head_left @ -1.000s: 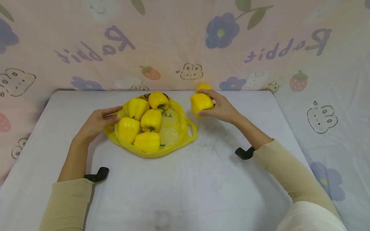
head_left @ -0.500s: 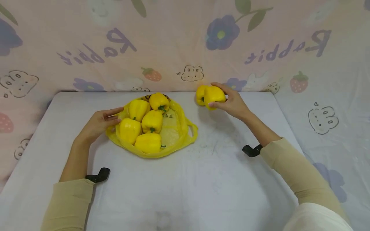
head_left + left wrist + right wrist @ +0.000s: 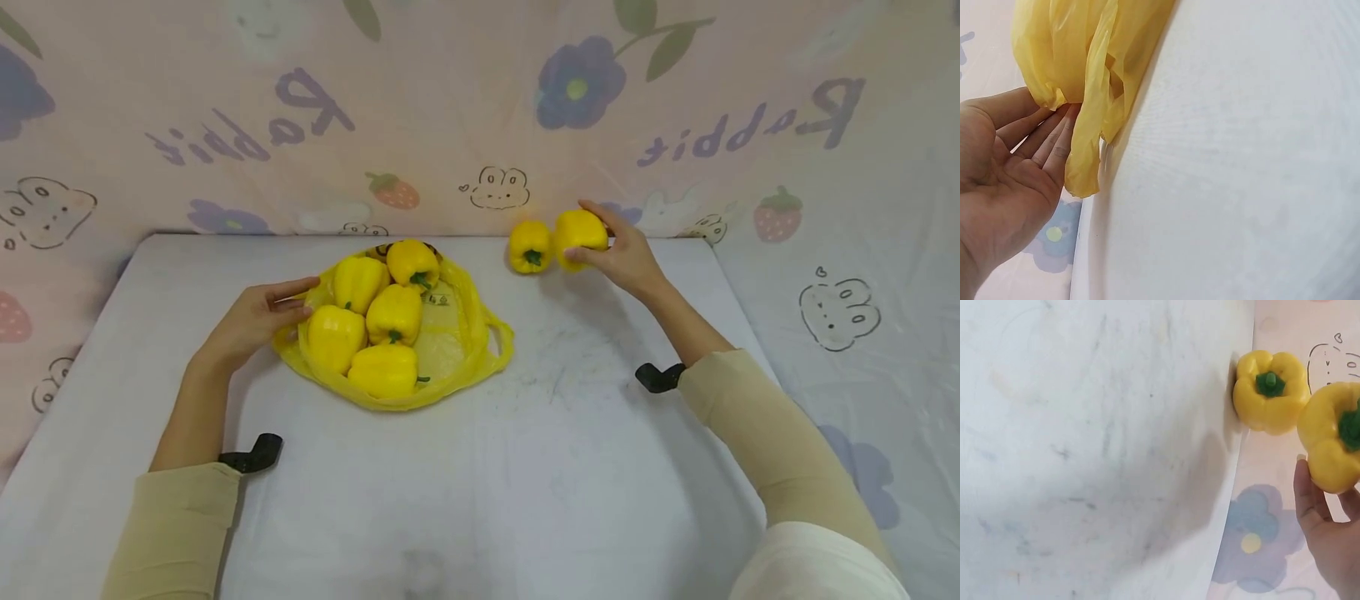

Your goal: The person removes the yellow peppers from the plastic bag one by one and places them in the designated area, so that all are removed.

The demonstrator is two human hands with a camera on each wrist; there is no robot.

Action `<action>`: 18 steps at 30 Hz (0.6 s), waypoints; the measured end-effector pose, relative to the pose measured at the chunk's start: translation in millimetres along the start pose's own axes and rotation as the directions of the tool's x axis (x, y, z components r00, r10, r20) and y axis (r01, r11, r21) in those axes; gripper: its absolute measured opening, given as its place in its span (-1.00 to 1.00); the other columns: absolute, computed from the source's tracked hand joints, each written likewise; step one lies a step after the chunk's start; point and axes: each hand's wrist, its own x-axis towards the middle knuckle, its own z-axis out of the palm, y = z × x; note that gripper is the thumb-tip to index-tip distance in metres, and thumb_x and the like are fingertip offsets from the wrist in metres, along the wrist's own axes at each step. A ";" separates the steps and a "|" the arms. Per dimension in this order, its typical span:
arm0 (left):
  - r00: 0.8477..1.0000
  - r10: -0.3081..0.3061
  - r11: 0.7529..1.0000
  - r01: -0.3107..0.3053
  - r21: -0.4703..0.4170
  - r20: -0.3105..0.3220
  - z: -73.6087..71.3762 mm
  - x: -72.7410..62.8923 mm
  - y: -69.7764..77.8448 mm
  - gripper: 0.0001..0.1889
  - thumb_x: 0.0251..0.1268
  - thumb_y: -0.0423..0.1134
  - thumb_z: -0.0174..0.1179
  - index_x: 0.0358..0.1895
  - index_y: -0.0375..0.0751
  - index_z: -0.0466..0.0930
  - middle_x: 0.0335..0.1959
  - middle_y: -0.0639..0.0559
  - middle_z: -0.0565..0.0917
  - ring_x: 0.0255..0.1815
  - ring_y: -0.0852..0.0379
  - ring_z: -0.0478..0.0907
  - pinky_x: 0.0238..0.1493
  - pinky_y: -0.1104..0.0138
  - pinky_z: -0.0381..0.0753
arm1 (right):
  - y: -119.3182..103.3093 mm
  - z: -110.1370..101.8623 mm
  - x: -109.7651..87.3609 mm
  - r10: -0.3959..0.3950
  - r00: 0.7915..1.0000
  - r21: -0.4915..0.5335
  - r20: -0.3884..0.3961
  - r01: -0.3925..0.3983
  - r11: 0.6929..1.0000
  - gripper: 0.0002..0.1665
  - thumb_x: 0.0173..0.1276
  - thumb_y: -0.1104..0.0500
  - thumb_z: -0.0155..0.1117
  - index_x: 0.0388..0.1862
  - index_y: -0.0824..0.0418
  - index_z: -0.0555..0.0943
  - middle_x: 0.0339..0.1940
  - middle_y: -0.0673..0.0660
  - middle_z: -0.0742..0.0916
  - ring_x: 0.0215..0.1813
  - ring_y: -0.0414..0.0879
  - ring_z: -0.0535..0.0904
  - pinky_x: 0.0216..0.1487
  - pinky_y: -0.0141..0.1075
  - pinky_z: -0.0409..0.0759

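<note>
In the head view, a yellow plastic bag (image 3: 442, 387) lies with its mouth wide, and several yellow bell peppers (image 3: 393, 315) sit inside it. My left hand (image 3: 251, 325) pinches the bag's left rim; the left wrist view shows the thumb and fingers at the gathered plastic (image 3: 1079, 56). At the back right, my right hand (image 3: 626, 254) grips another yellow bell pepper (image 3: 579, 237) between thumb and fingers. Just left of it, a separate bell pepper (image 3: 529, 247) stands on the table, its green stem facing me. Both of these peppers also appear in the right wrist view.
The white table (image 3: 480, 500) ends at a patterned cloth backdrop (image 3: 450, 100) close behind the two right-hand peppers. One bag handle loop (image 3: 498, 340) sticks out to the right on the tabletop. Black wrist pieces (image 3: 658, 378) sit at both sleeves.
My right hand has carried its bell pepper rightward and back, from in front of the standing pepper to its right side. My left hand and the bag have stayed in place.
</note>
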 end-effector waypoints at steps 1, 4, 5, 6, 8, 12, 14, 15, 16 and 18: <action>1.000 0.000 1.000 0.000 -0.003 0.000 -0.3 0.2 0.3 -0.41 0.48 -0.13 0.16 0.50 -0.15 0.28 0.50 -0.12 0.31 0.47 -0.07 0.25 0.05 0.65 0.43 | 1.1 -0.3 0.5 0.003 1.000 0.001 -0.005 -0.003 1.000 -0.03 0.22 -0.10 0.49 0.56 -0.13 0.25 0.43 0.07 0.46 0.20 0.06 0.40 0.09 -0.10 0.50; 1.000 0.000 1.000 0.000 0.002 -0.004 -0.8 -0.5 1.2 -0.40 0.48 -0.11 0.16 0.50 -0.15 0.29 0.50 -0.11 0.30 0.48 -0.07 0.23 0.07 0.64 0.43 | 5.0 0.2 2.2 0.007 1.000 0.008 -0.019 -0.007 1.000 -0.02 0.23 -0.08 0.49 0.57 -0.13 0.24 0.44 0.06 0.45 0.20 0.05 0.40 0.12 -0.08 0.48; 1.000 0.000 1.000 0.000 0.010 -0.007 -1.1 -0.8 1.2 -0.40 0.47 -0.09 0.17 0.49 -0.15 0.29 0.50 -0.10 0.31 0.48 -0.06 0.23 0.08 0.64 0.42 | 6.5 0.8 3.0 0.007 1.000 0.013 -0.021 -0.006 1.000 -0.02 0.23 -0.07 0.50 0.57 -0.12 0.24 0.45 0.06 0.45 0.21 0.05 0.40 0.14 -0.06 0.48; 1.000 0.001 1.000 -0.001 0.018 -0.008 -1.2 -1.2 1.1 -0.40 0.47 -0.08 0.17 0.49 -0.15 0.30 0.50 -0.09 0.31 0.48 -0.06 0.22 0.11 0.62 0.41 | 8.4 1.5 3.9 0.006 1.000 0.021 -0.024 -0.006 1.000 -0.01 0.22 -0.06 0.50 0.57 -0.10 0.23 0.45 0.06 0.44 0.22 0.05 0.40 0.17 -0.04 0.47; 1.000 0.002 1.000 -0.001 0.031 -0.010 -1.4 -2.1 0.9 -0.39 0.46 -0.05 0.18 0.49 -0.14 0.31 0.49 -0.05 0.32 0.49 -0.03 0.21 0.16 0.60 0.39 | 11.7 3.4 5.7 0.009 0.999 0.019 -0.032 -0.008 1.000 0.00 0.22 -0.05 0.50 0.58 -0.09 0.22 0.47 0.06 0.43 0.26 0.04 0.40 0.23 -0.02 0.45; 1.000 0.003 0.999 -0.002 0.046 -0.015 -1.6 -2.6 0.1 -0.38 0.45 -0.02 0.18 0.48 -0.12 0.32 0.49 -0.01 0.33 0.49 0.00 0.20 0.18 0.59 0.37 | 17.3 7.8 9.8 0.021 0.999 0.018 -0.051 -0.020 1.000 0.01 0.23 -0.09 0.49 0.58 -0.06 0.21 0.47 0.09 0.42 0.28 0.06 0.40 0.25 0.00 0.45; 1.000 0.006 0.999 -0.006 0.042 -0.014 -1.5 -2.0 0.2 -0.38 0.45 -0.02 0.18 0.49 -0.13 0.31 0.49 -0.03 0.33 0.49 -0.01 0.22 0.14 0.62 0.39 | 19.9 9.5 11.6 0.029 0.998 0.020 -0.060 -0.028 0.999 0.01 0.23 -0.12 0.48 0.58 -0.06 0.21 0.48 0.09 0.40 0.30 0.07 0.40 0.25 0.01 0.45; 1.000 0.007 0.999 -0.006 0.036 -0.014 -1.3 -1.5 0.3 -0.38 0.45 -0.04 0.18 0.49 -0.14 0.31 0.49 -0.05 0.33 0.48 -0.03 0.24 0.11 0.62 0.40 | 21.6 10.1 12.4 0.035 0.997 0.020 -0.064 -0.034 0.999 0.01 0.24 -0.13 0.47 0.59 -0.07 0.20 0.49 0.08 0.39 0.31 0.08 0.39 0.26 0.01 0.45; 1.000 0.007 1.000 -0.007 0.029 -0.013 -1.1 -0.9 0.2 -0.39 0.45 -0.05 0.18 0.49 -0.15 0.31 0.49 -0.07 0.32 0.47 -0.04 0.25 0.08 0.63 0.41 | 23.8 10.7 13.2 0.039 0.997 0.019 -0.069 -0.038 0.999 0.01 0.24 -0.14 0.46 0.59 -0.08 0.20 0.51 0.07 0.37 0.33 0.07 0.38 0.28 0.01 0.43; 1.000 0.006 1.000 -0.005 0.020 -0.009 -0.6 0.4 -0.2 -0.39 0.46 -0.08 0.18 0.49 -0.16 0.30 0.49 -0.09 0.32 0.46 -0.06 0.26 0.05 0.64 0.42 | 28.2 11.6 14.1 0.044 0.996 0.021 -0.080 -0.043 0.999 0.00 0.24 -0.15 0.46 0.59 -0.07 0.20 0.53 0.06 0.35 0.35 0.08 0.37 0.33 0.01 0.40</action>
